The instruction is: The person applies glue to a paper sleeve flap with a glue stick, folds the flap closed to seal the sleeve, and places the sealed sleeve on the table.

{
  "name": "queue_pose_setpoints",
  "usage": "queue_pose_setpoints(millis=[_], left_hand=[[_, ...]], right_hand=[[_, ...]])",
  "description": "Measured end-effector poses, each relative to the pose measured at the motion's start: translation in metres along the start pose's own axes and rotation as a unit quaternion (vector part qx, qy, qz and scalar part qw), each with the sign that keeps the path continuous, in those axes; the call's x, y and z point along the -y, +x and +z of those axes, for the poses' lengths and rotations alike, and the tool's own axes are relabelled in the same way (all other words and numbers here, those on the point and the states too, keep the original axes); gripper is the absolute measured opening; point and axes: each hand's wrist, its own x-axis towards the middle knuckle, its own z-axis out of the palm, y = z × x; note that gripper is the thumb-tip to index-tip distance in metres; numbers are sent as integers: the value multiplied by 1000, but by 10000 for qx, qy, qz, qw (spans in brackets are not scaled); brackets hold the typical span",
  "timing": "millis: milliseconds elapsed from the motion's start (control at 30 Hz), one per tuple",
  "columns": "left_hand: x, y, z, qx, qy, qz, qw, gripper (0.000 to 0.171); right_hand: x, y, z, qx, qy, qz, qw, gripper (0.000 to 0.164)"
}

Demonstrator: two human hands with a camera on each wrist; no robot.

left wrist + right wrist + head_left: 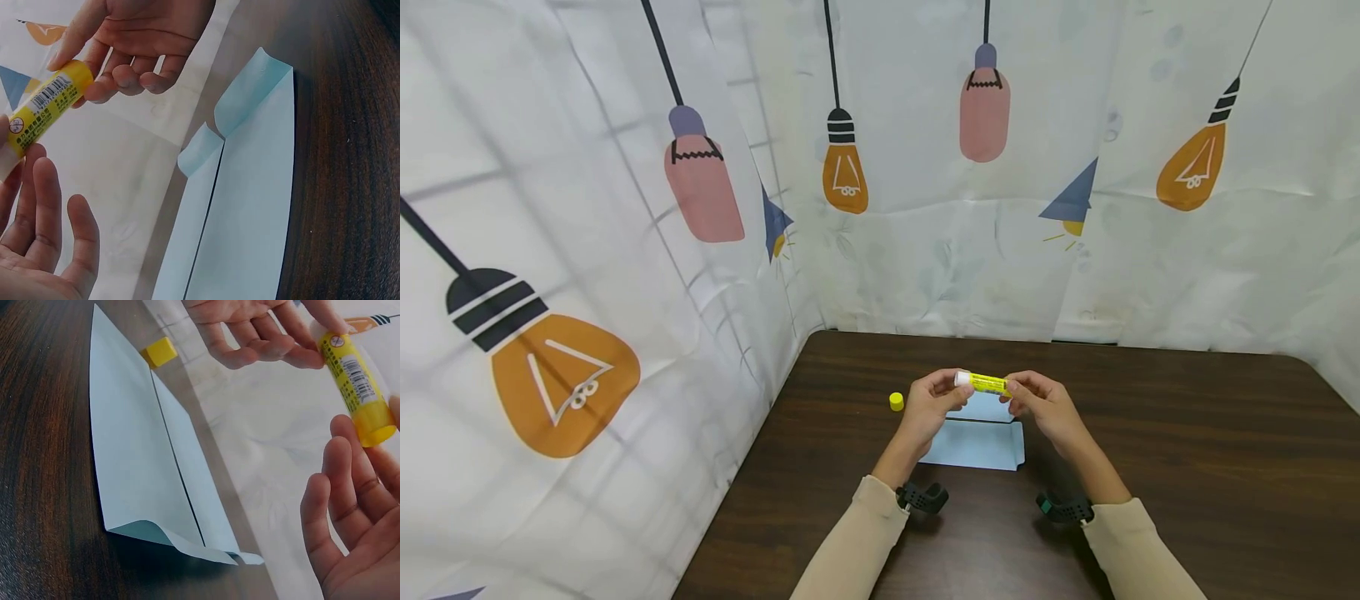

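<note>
1. Glue stick (988, 383), yellow with a white end, is held in the air above the paper, lying crosswise between both hands. Barcode label shows in both wrist views.
2. Left hand (931, 406) pinches the white end between thumb and fingertips; its other fingers bend loosely, clear of the tube.
3. Right hand (1048, 406) pinches the yellow end the same way, spare fingers also loose. One hand per end probably keeps the tube steady and lets either end be turned.
4. Blue paper (973, 444) lies directly below, a dark line running between its two panels. End flaps curl upward, likely because nothing presses on them.
5. Yellow cap (897, 402) rests on the table just beside the paper, on the left; set there, presumably, to stay within reach.
6. Table (1187, 433): dark brown, wood-grained, rounded far corners.
7. Black wristbands (922, 497) and beige sleeves (850, 542) on both arms.
8. Room: pale, creased sheets (910, 267) hang behind and to the left, printed with bulbs and lamps.
</note>
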Motion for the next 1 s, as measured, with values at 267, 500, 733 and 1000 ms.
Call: queue_pose_setpoints(millis=[267, 500, 733, 1000], left_hand=[[1, 1, -1, -140, -46, -69, 9999, 31], [2, 1, -2, -61, 4, -71, 10000, 31], [3, 1, -3, -42, 51, -52, 10000, 31], [3, 2, -5, -61, 59, 12, 10000, 32]], right_hand=[[-1, -1, 0, 106, 185, -357, 9991, 43], [-1, -1, 1, -9, 14, -459, 9989, 39], [-1, -1, 1, -130, -190, -405, 9989, 37], [-1, -1, 2, -210, -198, -325, 9991, 38]])
